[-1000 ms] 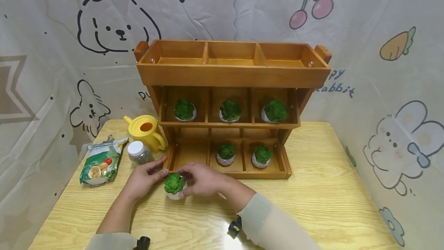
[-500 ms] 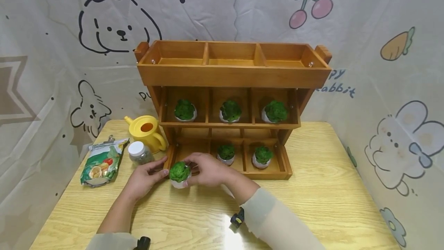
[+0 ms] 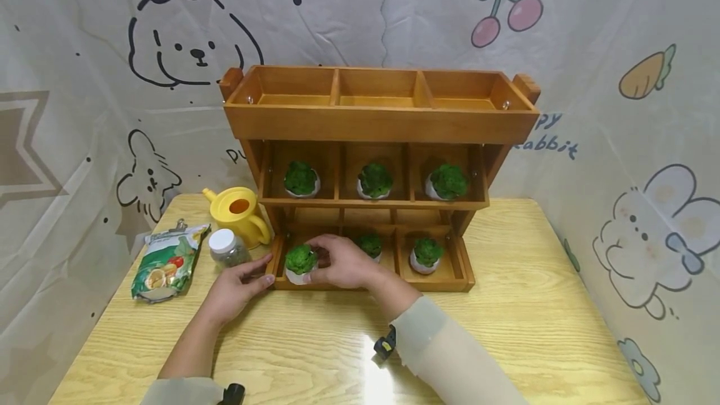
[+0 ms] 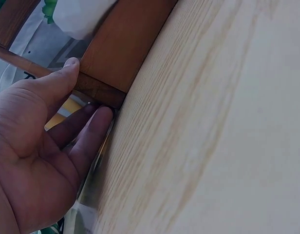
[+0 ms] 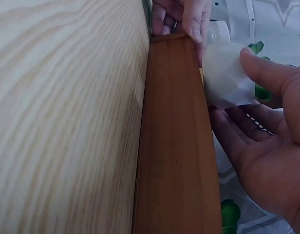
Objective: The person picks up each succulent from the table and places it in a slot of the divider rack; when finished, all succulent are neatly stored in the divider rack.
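Note:
My right hand (image 3: 344, 262) holds a small potted plant (image 3: 300, 259) by its white faceted pot (image 5: 229, 75), thumb on one side and fingers on the other. The plant is at the bottom-left compartment of a wooden tiered shelf (image 3: 379, 125), just over its front board (image 5: 177, 131). Whether the pot touches the compartment floor is hidden. At the bottom tier's front left corner, my left hand (image 3: 236, 292) grips the wood between thumb and fingers, as the left wrist view (image 4: 47, 146) shows from close up.
Other potted plants stand in the middle tier (image 3: 375, 181) and bottom tier (image 3: 425, 254). Left of the shelf are a yellow watering can (image 3: 236, 214), a white-lidded jar (image 3: 227, 249) and a green-white bag (image 3: 167, 264). Wood-grain tabletop (image 3: 315, 349) lies in front.
My right hand has carried the potted plant from in front of the shelf, up and to the right, to the bottom-left compartment. The left hand has stayed at the shelf's corner.

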`<state>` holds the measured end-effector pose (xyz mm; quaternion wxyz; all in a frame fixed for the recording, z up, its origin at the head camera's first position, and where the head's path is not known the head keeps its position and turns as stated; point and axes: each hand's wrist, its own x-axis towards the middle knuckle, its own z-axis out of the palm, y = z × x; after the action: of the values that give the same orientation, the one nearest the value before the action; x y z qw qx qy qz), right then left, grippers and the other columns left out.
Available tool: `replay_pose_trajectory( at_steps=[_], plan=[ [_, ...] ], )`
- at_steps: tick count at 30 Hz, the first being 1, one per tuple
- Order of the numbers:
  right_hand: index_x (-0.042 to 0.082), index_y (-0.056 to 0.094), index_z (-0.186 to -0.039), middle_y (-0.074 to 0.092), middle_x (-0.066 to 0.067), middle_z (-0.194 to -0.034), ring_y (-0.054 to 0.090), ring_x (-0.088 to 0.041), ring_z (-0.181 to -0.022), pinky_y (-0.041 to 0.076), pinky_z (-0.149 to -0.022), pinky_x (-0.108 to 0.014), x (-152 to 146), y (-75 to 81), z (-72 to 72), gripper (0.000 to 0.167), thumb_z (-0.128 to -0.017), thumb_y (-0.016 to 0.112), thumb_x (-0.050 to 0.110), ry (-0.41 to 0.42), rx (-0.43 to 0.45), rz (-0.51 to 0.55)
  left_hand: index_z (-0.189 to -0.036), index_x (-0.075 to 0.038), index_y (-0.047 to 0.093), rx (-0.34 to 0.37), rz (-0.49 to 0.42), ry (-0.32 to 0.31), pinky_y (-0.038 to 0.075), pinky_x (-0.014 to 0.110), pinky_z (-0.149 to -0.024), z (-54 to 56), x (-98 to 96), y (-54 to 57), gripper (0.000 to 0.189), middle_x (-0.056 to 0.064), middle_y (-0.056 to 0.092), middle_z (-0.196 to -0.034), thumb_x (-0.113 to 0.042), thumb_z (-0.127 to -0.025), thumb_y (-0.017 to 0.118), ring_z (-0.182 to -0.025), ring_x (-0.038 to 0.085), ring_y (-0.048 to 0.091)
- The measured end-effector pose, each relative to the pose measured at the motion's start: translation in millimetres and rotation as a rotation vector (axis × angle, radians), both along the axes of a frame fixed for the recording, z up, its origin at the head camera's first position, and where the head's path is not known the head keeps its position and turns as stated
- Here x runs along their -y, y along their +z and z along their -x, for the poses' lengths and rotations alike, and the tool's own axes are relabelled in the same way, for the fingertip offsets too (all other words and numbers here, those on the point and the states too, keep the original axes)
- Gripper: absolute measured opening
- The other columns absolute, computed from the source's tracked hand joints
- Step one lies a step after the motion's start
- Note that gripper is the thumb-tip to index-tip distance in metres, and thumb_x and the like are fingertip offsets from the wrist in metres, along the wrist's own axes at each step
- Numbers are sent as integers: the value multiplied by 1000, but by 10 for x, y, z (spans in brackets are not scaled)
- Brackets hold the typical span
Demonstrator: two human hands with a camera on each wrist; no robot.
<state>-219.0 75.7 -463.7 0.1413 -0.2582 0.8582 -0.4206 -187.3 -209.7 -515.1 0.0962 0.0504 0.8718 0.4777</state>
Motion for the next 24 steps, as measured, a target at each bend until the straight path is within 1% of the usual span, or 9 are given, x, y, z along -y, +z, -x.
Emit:
replay_pose_trajectory(
  at_steps=[3,8,13,16,21,24],
  plan=[
    [10,60,-142,68,-2,-125,65,-12,-106,55,-89,-26,4,-4,43,64,-87,86,31,-26,-16,-32,-150,-17,58,-1,2,5,52,41,-100,4,4,-7,63,16,58,-148,-45,-96,74,-131,32,58],
    [9,60,-143,69,-1,-120,63,-11,-101,54,-87,-28,12,-27,116,63,-88,84,30,-48,-22,-46,-150,-16,57,-1,12,6,51,49,-104,1,4,-28,64,16,57,-149,-46,-96,73,-134,35,55],
    [8,61,-142,69,-2,-118,62,-11,-97,53,-86,-28,30,-77,187,63,-87,84,28,-63,-53,-79,-150,-18,58,9,16,11,50,52,-105,8,5,-44,65,14,58,-149,-49,-95,74,-135,35,55],
    [8,62,-141,69,-3,-122,63,-13,-103,53,-91,-30,48,-86,225,62,-86,85,27,-65,-78,-121,-150,-19,58,7,15,7,50,53,-106,13,11,-53,66,14,58,-149,-50,-95,74,-135,35,54],
    [8,64,-137,69,-5,-127,64,-20,-115,51,-101,-34,84,-54,281,58,-86,85,25,-49,-119,-195,-150,-20,58,11,14,10,49,54,-106,15,18,-55,66,13,58,-148,-50,-94,74,-135,35,54],
    [9,64,-135,69,-4,-126,64,-20,-117,51,-103,-34,100,-48,315,54,-87,84,24,-30,-123,-233,-150,-20,58,18,12,12,49,54,-106,16,19,-57,65,12,58,-149,-50,-95,74,-136,35,54]
  ],
)
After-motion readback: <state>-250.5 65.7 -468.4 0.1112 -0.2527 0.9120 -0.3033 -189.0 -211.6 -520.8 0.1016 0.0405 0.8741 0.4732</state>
